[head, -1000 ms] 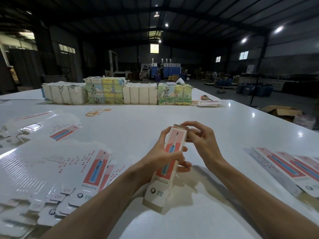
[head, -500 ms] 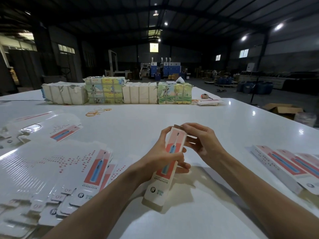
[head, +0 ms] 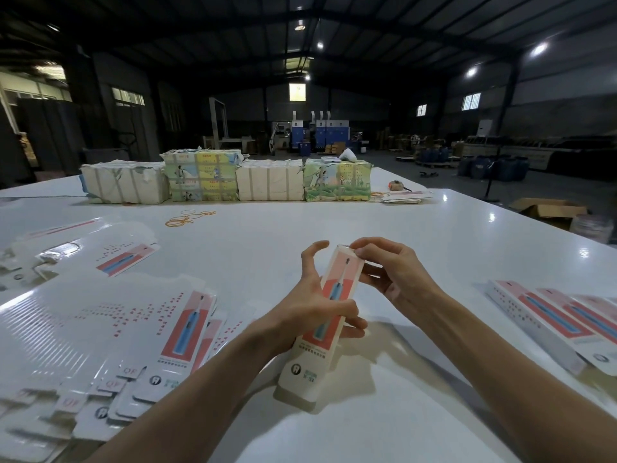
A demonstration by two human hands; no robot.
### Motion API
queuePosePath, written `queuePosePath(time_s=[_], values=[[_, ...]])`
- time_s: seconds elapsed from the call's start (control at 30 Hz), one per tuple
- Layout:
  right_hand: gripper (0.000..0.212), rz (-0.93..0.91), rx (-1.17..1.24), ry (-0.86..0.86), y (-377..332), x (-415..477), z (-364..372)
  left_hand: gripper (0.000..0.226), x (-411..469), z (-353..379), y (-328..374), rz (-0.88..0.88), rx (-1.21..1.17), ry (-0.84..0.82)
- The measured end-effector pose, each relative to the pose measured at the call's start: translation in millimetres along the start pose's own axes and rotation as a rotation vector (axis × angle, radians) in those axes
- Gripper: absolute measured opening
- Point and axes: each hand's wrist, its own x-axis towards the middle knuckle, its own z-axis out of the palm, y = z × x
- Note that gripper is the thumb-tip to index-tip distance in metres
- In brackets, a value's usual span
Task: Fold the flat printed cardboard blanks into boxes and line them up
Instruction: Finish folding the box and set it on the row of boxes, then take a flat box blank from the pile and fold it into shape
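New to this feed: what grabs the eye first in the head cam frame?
A long printed box is held tilted mid-table, the left hand gripping its middle and the right hand pinching its far end. Flat blanks spread over the left side of the white table; finished boxes lie side by side at the right. Four wrapped bundles line the far edge.

Industrial hall, packaging workshop. Evidence: dark metal roof on steel trusses, blue cabinet machines at far wall, blue plastic drums, strapped bundles of printed cardboard and flat white-and-red cardboard blanks on large glossy white worktable.
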Motion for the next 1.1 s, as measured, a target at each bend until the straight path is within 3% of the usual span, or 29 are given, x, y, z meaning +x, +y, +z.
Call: queuePosePath(time_s=[0.3,0.57,0.9,1.03,1.1], values=[[0.02,-0.067,-0.073,-0.132,5.1,-1.2,4.9,0.099,2.1,-0.6,3.9,0.002,-0.065,0.083],[0.014,-0.327,-0.396,-0.045,17.2,-5.3,9.7,0.093,3.2,-1.3,3.0,-0.037,-0.18,0.101],[0.016,-0.344,-0.388,-0.043,27.7,-2.9,7.6,0.09,-1.0,1.4,1.9,-0.04,-0.237,0.135],[0.032,-0.381,-0.594,-0.015,29.7,-4.6,17.1,0.071,2.4,6.2,5.0,-0.033,-0.386,0.241],[0.028,-0.439,-0.731,-0.025,25.4,-8.1,21.7,0.058,4.1,8.5,8.2,-0.011,-0.523,0.279]])
